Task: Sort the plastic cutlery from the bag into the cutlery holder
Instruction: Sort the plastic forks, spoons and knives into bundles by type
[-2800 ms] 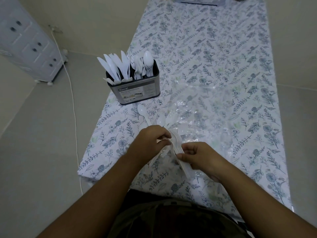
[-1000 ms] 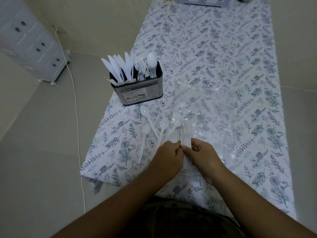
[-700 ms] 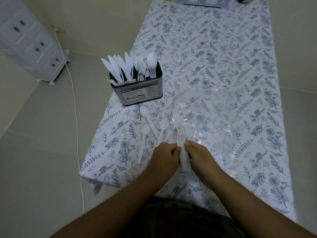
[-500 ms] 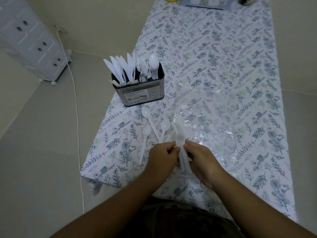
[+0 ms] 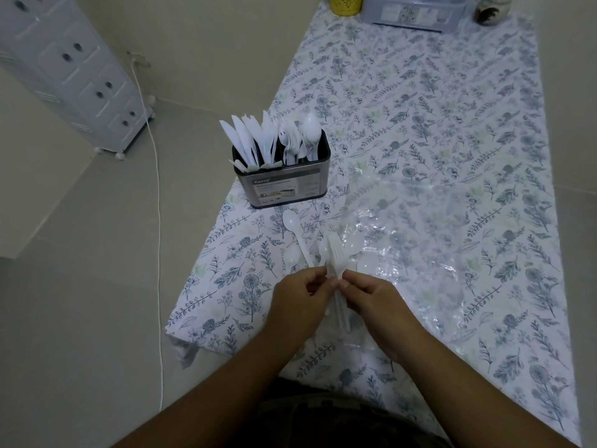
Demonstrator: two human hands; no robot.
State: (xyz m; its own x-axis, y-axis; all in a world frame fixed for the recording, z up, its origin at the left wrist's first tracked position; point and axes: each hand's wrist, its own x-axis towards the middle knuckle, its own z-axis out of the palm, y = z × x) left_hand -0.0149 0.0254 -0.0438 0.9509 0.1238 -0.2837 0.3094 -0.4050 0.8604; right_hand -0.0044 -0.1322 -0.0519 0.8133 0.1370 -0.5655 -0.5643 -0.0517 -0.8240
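CHANGE: a stack of white plastic forks (image 5: 336, 253) has been squared up and lifted off the floral tablecloth (image 5: 452, 130) | HANDS: stack pinched by left hand (image 5: 302, 300) and right hand (image 5: 374, 302) | HOLDER: steel cutlery holder (image 5: 284, 185) well apart, knives and spoons already in | NEXT: forks judged ready for carrying over; loose white spoons (image 5: 295, 229) left beside clear plastic bag (image 5: 420, 240).

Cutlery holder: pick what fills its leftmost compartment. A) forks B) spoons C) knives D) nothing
C: in the cutlery holder, white plastic knives stand in the left section, while spoons sit at the right end.
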